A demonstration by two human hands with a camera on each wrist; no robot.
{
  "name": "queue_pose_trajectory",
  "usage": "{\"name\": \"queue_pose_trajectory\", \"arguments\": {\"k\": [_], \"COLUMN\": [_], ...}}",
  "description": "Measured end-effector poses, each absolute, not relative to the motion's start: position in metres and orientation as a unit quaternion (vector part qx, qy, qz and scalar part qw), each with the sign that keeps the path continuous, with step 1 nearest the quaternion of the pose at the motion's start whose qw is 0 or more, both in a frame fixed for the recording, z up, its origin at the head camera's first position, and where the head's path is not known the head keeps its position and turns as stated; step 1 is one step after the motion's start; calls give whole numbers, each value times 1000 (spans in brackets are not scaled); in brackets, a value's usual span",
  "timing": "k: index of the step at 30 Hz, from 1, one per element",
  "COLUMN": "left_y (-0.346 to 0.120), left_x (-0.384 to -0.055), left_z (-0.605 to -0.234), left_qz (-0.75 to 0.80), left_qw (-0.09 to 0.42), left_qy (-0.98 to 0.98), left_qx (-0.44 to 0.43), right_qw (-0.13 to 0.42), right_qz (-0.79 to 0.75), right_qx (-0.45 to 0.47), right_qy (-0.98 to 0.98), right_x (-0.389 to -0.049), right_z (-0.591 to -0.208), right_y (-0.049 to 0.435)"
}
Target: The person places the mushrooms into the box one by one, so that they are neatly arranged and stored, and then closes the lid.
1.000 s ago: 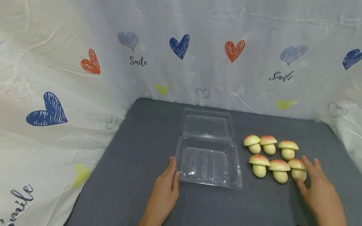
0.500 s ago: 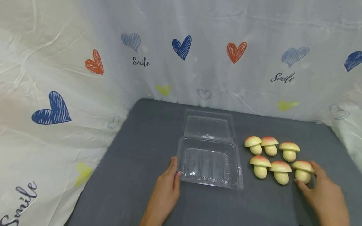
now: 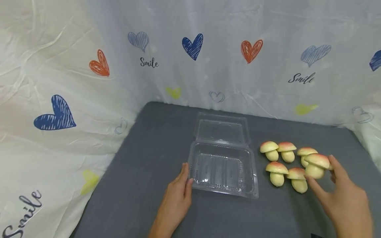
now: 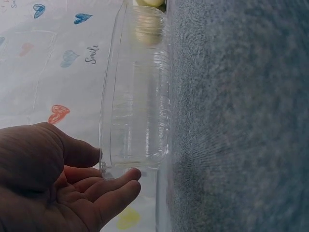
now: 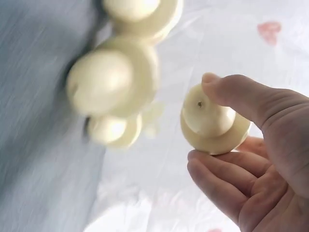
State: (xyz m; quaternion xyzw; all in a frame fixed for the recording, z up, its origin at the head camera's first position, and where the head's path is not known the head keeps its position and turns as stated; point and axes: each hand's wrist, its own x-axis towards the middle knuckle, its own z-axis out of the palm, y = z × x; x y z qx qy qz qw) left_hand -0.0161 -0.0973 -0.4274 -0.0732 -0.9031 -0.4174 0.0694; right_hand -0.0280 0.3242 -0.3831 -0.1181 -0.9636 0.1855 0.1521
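Observation:
My right hand (image 3: 346,195) holds a toy mushroom (image 3: 317,164) with a cream stem and a red-tinged cap, raised over the dark cloth. In the right wrist view, the thumb presses the stem of this mushroom (image 5: 207,118) while the fingers support its cap from the other side. Several similar mushrooms (image 3: 276,173) lie in two rows beside it. A clear plastic clamshell container (image 3: 221,170) lies with its lid (image 3: 221,129) folded back. At its left edge, my left hand (image 3: 174,200) pinches the rim (image 4: 102,140) between thumb and fingers.
A dark grey cloth (image 3: 140,158) covers the table. Behind it and along the left side hangs a white curtain (image 3: 220,72) printed with hearts and "Smile". The container stands to the left of the mushrooms.
My right hand has taken hold of the front-right mushroom and lifted it off the cloth, towards the back row. The left hand has stayed at the container's edge.

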Motion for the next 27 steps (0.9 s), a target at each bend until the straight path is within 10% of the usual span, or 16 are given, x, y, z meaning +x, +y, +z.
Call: {"name": "queue_pose_trajectory", "arguments": {"k": [27], "left_y": [-96], "left_x": [-19], "left_z": [-428], "left_qz": [-418], "left_qw": [80], "left_qy": [-900], "left_qx": [-91], "right_qw": [237], "right_qz": [192], "right_qx": [179], "right_qy": [-935], "right_x": [-68], "right_z": [-378], "right_y": [179]}}
